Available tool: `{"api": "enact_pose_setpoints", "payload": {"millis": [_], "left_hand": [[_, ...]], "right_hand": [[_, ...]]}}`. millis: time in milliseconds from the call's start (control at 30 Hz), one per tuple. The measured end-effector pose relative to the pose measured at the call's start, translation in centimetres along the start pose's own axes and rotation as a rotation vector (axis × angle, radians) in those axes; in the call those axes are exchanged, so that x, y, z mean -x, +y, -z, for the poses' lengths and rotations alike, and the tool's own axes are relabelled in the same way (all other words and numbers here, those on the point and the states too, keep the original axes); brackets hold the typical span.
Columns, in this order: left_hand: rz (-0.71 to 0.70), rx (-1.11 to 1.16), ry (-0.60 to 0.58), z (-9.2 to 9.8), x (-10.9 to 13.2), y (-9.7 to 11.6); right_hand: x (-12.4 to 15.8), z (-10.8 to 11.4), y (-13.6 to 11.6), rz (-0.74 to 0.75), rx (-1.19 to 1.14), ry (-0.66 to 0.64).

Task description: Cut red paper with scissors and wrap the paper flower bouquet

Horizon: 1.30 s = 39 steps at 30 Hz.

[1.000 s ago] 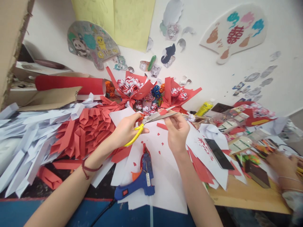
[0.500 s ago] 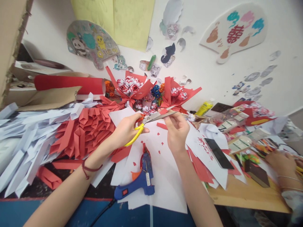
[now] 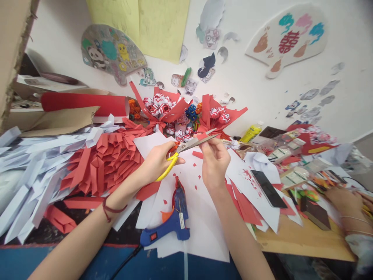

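1. The person's left hand (image 3: 159,160) has its fingers wrapped through the yellow-handled metal scissors (image 3: 183,147), whose blades point toward the right fingers.
2. The right hand (image 3: 216,165) has its fingertips pinched on a small red paper piece (image 3: 202,136), which sits at the blades.
3. Below the fingers, a blue plastic glue gun (image 3: 164,230) lies on white paper sheets (image 3: 208,233).
4. Left of the left fingers, folded red paper strips (image 3: 97,167) form a pile.
5. Beyond both hands' fingers stand red-wrapped paper-flower bouquets (image 3: 159,105).

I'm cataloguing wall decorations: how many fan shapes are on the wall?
2: a panda fan at upper left, beside the yellow paper, and a fan with red lettering at upper right.
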<state>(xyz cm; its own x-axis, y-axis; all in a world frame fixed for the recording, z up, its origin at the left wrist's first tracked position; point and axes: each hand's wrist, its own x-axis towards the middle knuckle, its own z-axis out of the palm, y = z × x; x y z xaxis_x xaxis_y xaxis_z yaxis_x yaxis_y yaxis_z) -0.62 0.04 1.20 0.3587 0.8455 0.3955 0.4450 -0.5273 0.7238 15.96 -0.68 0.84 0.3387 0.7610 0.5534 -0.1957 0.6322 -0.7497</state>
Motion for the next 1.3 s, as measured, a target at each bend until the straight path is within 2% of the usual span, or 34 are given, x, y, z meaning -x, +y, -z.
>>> {"api": "enact_pose_setpoints", "payload": {"millis": [267, 500, 1300], "left_hand": [[-0.003, 0.002, 0.006, -0.2, 0.1, 0.2], [0.002, 0.013, 0.015, -0.1, 0.1, 0.3], [0.017, 0.007, 0.01, 0.0, 0.2, 0.5]], "right_hand": [[0.5, -0.6, -0.1, -0.052, -0.076, -0.038], [0.0, -0.2, 0.0, -0.069, -0.052, -0.001], [-0.3, 0.3, -0.3, 0.045, 0.093, 0.047]]}}
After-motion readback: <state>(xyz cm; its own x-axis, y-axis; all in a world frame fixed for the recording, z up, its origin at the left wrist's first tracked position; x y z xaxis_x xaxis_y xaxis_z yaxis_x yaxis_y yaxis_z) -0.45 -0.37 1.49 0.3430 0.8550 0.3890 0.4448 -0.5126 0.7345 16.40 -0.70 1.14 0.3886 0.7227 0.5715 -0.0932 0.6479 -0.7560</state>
